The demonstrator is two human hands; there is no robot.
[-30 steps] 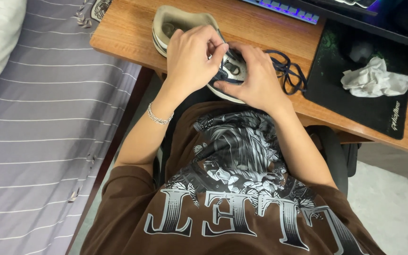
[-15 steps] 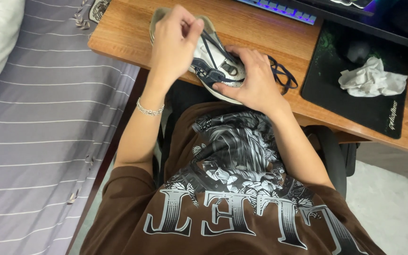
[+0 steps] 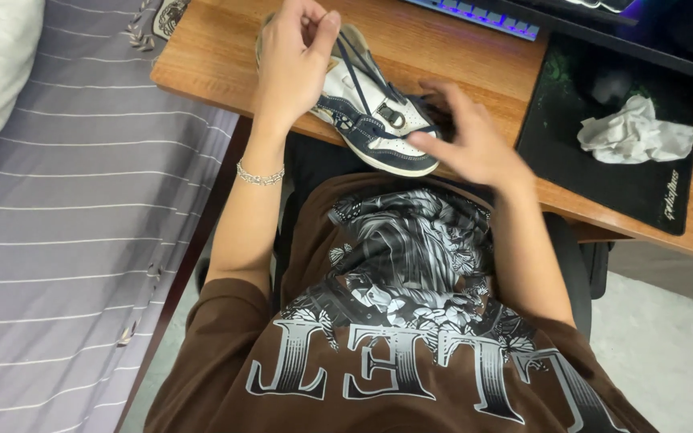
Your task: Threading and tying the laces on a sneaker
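A white and navy sneaker (image 3: 378,128) lies on the wooden desk (image 3: 218,64), toe toward me. My left hand (image 3: 294,60) is raised over the shoe's heel end and pinches a dark blue shoelace (image 3: 354,68) that runs taut down to the eyelets. My right hand (image 3: 467,140) hovers by the shoe's toe with fingers spread, one fingertip touching the toe. A silver bracelet circles my left wrist. A metal tag sits on the laces.
A black mouse pad (image 3: 611,168) with a crumpled white tissue (image 3: 635,132) lies on the desk's right side. A lit keyboard (image 3: 483,16) runs along the far edge. A grey striped bed (image 3: 66,232) stands to the left of the desk.
My left hand has moved up and away from the shoe, pulling the lace out taut. My right hand has let go of the shoe and opened beside its toe.
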